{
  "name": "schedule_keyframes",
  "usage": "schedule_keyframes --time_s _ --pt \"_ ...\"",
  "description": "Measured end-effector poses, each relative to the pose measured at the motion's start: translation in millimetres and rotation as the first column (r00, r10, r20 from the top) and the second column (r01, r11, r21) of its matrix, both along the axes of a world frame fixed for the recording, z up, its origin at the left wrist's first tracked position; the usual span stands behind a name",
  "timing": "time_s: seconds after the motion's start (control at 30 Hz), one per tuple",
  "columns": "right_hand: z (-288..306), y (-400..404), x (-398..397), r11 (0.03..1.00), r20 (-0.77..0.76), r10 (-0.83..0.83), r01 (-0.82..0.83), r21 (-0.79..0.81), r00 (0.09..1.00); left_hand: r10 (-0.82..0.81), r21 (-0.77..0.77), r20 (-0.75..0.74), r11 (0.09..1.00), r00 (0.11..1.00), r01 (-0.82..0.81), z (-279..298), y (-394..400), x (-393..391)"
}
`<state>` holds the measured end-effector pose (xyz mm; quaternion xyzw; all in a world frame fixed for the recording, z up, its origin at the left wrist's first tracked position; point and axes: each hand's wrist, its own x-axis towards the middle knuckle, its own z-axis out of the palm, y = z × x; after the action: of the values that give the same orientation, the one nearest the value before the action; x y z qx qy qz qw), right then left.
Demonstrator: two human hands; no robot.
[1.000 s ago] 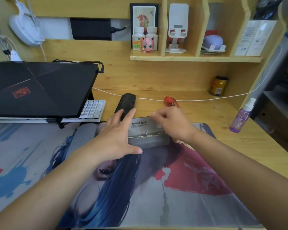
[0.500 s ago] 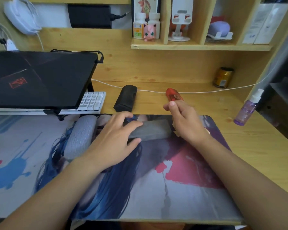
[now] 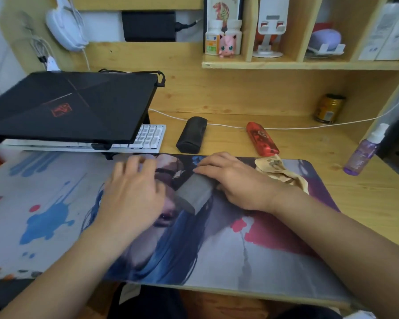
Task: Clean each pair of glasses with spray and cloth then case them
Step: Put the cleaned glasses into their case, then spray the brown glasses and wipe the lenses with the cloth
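On the printed desk mat (image 3: 217,249), near its far edge, a grey glasses case (image 3: 195,192) was held, closed and lying at a slant between the two hands. The right hand (image 3: 235,180) was laid over the case's far right end, its fingers curled round it in a grip. The left hand (image 3: 134,192) was seen blurred just beside the case's near left end; its fingers were spread and fairly straight, and no grip on anything could be made out, though whether the palm touched the case could not be told. A crumpled tan cloth (image 3: 279,173) was lying on the mat just to the right of the right hand, partly hidden by the wrist. Beyond the mat, on the wooden desk (image 3: 366,203), a black case (image 3: 190,134) and a red case (image 3: 262,139) were set apart from each other, both closed, with a white cable (image 3: 297,128) running behind them along the back of the desk. A purple spray bottle (image 3: 364,153) with a white cap was standing upright near the desk's right edge, well apart from the hands. A closed black laptop (image 3: 72,107) was propped over a white keyboard (image 3: 148,137) at the left. A gold can (image 3: 328,109) was standing against the back panel, and on the shelf (image 3: 302,64) above, a pink figurine (image 3: 227,46) was placed in front of two small bottles.
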<state>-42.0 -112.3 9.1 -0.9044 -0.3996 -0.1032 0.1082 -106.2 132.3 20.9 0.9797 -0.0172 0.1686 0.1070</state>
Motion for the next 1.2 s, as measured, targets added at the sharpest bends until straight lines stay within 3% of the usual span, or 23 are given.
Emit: schedule_keyframes --time_s 0.1,0.37,0.47,0.57,0.63,0.73,0.8,0.9,0.93,1.07,1.2 --pt "3 18 10 0.989 0.019 0.147 -0.147 -0.003 0.989 0.02 -0.194 -0.172 0.98 0.985 -0.054 -7 27 11" --pt "-6 71 15 0.994 0.119 0.066 -0.076 0.078 0.991 -0.057 -0.357 -0.142 0.934 0.988 0.003 -16 36 38" --pt "-5 62 22 0.996 0.183 -0.06 0.046 0.079 0.981 -0.028 -0.25 -0.044 0.968 0.999 0.016 -7 23 35" --pt "7 19 29 0.958 0.171 -0.249 0.215 0.191 0.953 -0.14 -0.165 0.097 0.974 0.985 0.154 8 -9 23" --pt "18 -25 34 0.876 0.111 -0.437 0.394 0.278 0.893 -0.247 -0.208 0.127 0.94 0.961 0.269 18 -43 25" --pt "24 -89 45 0.58 -0.178 -0.697 0.693 0.429 0.694 -0.415 -0.36 0.022 0.845 0.91 0.394 26 -107 58" --pt "21 -119 52 0.428 -0.31 -0.744 0.778 0.46 0.592 -0.432 -0.338 -0.018 0.852 0.902 0.401 18 -145 85" --pt "19 -128 63 0.413 -0.393 -0.739 0.828 0.379 0.548 -0.303 -0.194 0.092 0.929 0.948 0.316 -7 -171 112" --pt "22 -122 67 0.424 -0.437 -0.725 0.845 0.326 0.532 -0.27 -0.208 0.11 0.935 0.957 0.288 -13 -170 117" --pt "32 -94 94 0.499 -0.482 -0.771 0.865 -0.051 0.417 -0.178 -0.427 0.105 0.881 0.978 0.206 -22 -160 130" --pt "50 -81 108 0.512 -0.525 -0.764 0.848 -0.138 0.376 -0.164 -0.567 0.086 0.803 0.983 0.184 -21 -155 128"
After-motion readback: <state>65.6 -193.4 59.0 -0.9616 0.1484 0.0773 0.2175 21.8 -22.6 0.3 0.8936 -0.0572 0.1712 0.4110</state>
